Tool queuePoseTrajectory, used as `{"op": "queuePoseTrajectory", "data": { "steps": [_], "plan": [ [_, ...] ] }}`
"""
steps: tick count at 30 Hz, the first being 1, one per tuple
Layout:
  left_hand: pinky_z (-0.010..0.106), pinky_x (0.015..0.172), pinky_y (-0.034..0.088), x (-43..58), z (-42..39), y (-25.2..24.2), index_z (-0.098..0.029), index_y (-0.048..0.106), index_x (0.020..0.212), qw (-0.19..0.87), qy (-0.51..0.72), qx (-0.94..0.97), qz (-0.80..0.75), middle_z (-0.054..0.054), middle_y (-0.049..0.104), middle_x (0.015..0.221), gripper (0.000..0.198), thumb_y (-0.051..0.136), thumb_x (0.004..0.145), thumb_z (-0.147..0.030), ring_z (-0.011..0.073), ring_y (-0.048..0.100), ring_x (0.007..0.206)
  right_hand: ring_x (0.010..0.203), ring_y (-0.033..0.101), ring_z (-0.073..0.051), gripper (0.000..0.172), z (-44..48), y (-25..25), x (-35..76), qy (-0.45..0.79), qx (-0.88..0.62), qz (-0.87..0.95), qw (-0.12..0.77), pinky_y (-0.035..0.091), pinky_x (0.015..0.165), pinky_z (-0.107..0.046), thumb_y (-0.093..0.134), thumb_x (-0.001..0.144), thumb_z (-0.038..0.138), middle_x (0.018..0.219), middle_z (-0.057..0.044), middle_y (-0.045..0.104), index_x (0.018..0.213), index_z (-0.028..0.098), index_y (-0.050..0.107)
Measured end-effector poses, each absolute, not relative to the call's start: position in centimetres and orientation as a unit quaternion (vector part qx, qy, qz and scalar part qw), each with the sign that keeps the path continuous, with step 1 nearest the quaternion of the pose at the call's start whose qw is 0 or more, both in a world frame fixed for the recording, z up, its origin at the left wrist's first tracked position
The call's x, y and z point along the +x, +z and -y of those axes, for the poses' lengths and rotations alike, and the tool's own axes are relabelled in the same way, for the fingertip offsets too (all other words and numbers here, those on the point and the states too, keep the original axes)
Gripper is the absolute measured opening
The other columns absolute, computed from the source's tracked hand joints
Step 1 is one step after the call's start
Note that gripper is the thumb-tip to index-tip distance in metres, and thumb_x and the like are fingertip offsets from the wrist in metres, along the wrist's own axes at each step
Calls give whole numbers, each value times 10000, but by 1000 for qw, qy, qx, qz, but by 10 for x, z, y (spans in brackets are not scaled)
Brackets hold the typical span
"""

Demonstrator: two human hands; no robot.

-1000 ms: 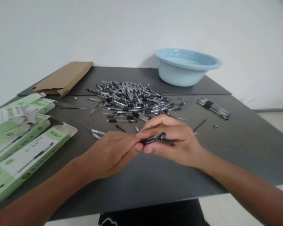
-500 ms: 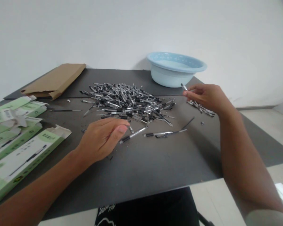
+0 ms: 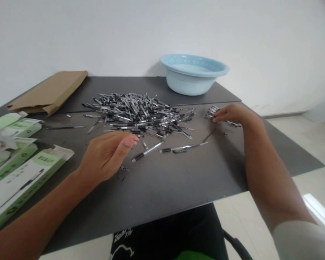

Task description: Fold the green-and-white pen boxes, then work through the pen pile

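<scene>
A large heap of black-and-clear pens point(image 3: 135, 108) covers the middle of the dark table. My left hand point(image 3: 108, 151) hovers at its near side, fingers curled and the thumb close to them; the inside of the grip is hidden. A few loose pens lie just right of it, one of them a clear pen with a black grip point(image 3: 148, 151). Over on the right, my right hand point(image 3: 229, 115) is low at a small bundle of pens point(image 3: 211, 111), fingertips together at the pens' ends. Whether a pen is between those fingers is hard to make out.
A light blue basin point(image 3: 191, 85) stands behind, near the wall. At the back left lies a brown paper bag point(image 3: 50, 90). Green-and-white pen boxes point(image 3: 29, 180) are stacked along the left side. A thin refill point(image 3: 67, 127) lies between boxes and heap.
My right hand, which was holding a pen above the small bundle, has come down onto it. My left hand keeps its pose. The whole view has shifted slightly.
</scene>
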State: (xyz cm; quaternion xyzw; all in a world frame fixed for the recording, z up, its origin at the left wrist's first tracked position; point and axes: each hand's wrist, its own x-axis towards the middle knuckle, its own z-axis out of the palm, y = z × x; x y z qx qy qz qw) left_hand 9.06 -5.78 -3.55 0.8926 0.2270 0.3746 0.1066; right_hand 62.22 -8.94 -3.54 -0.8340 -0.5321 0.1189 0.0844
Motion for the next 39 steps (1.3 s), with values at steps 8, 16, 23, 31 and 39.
{"op": "queuePoseTrajectory", "data": {
  "steps": [8,16,23,31,39],
  "plan": [
    [284,863,593,93,60,-33,-176,762,992,72,368,901,-217,67,845,979,350,466,1132,-302,184,817,923,1084,789,-329,411,87,-37,634,135,-831,534,79,591,935,-373,899,704,486,1083,-4,870,1089,341,890],
    [298,791,569,93,59,-31,-181,748,959,35,362,906,-215,52,828,929,302,518,1116,-297,183,799,844,1046,793,-327,426,91,-36,643,134,-832,533,75,615,881,-376,898,698,496,1058,-1,872,1093,338,887],
    [271,743,545,96,60,-29,-177,753,954,7,362,909,-208,40,819,896,306,530,1117,-308,160,781,792,1052,799,-345,400,98,-31,654,154,-822,543,69,628,936,-407,901,676,477,1036,-13,872,1044,323,889],
    [254,691,509,99,61,-27,-181,735,931,-29,373,904,-204,17,796,837,291,566,1111,-333,137,742,710,1009,798,-333,418,99,-34,664,159,-828,534,65,632,867,-388,879,664,496,995,-9,873,1043,319,885],
    [240,628,486,101,63,-28,-203,718,893,-35,363,904,-222,-4,783,794,235,613,1078,-303,129,710,669,1001,795,-331,345,96,-34,660,163,-829,530,66,622,877,-388,872,674,468,969,-7,869,987,324,883]
  ]
}}
